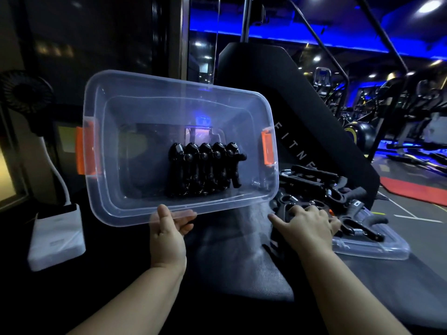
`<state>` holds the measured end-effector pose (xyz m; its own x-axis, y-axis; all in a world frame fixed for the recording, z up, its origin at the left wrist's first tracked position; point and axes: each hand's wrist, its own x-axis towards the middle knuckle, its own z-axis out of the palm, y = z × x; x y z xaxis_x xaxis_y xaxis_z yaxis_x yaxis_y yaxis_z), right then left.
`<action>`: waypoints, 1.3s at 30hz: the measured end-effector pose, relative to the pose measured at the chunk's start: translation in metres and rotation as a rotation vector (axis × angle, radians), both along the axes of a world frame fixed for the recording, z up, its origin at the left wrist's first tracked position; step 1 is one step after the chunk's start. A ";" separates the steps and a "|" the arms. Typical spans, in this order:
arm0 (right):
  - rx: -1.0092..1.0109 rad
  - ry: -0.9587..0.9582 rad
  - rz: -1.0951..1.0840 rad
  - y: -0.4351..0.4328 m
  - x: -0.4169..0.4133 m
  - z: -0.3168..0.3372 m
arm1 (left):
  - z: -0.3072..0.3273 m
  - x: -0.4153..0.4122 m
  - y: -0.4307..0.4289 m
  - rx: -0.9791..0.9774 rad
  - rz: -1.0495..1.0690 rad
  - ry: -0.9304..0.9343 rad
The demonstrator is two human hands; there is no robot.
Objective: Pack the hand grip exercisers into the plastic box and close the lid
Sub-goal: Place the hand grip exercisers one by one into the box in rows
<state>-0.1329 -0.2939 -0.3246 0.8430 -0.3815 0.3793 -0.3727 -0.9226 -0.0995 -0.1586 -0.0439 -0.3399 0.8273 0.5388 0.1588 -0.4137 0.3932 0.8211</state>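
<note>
Packing midway: left hand (167,235) pinches the tilted clear plastic box (113,209); right hand (312,223), unclenched, touches loose black spring-handled grip exercisers (312,180), likely grasping one next.

My left forearm rises from the bottom of the frame, left of centre, with the wrist straight. My left hand (168,234) pinches the near rim of the plastic box (125,212), thumb on top and fingers (186,224) curled beneath, showing through the clear edge. My right forearm comes in from the lower right, angled up and left. My right hand (312,224) lies palm down at centre right, thumb stretched leftward, its fingers bent down among the hand grip exercisers (312,181). Whether they clasp one I can't tell.
</note>
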 end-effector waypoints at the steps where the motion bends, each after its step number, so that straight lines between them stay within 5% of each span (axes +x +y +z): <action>1: -0.004 0.005 0.016 0.004 -0.002 0.001 | 0.000 0.000 0.000 -0.001 -0.001 0.003; 12: 0.066 -0.125 0.248 0.004 -0.002 -0.001 | -0.002 0.002 0.001 0.009 0.000 0.019; 22: 0.039 0.035 0.482 0.005 -0.012 -0.008 | -0.002 0.003 0.002 0.025 0.013 0.011; 31: -0.062 0.059 0.384 0.029 -0.026 -0.006 | 0.000 0.001 0.002 0.035 0.008 0.023; 39: 0.056 0.063 0.391 0.038 -0.034 0.000 | 0.000 0.001 0.002 0.039 -0.003 0.049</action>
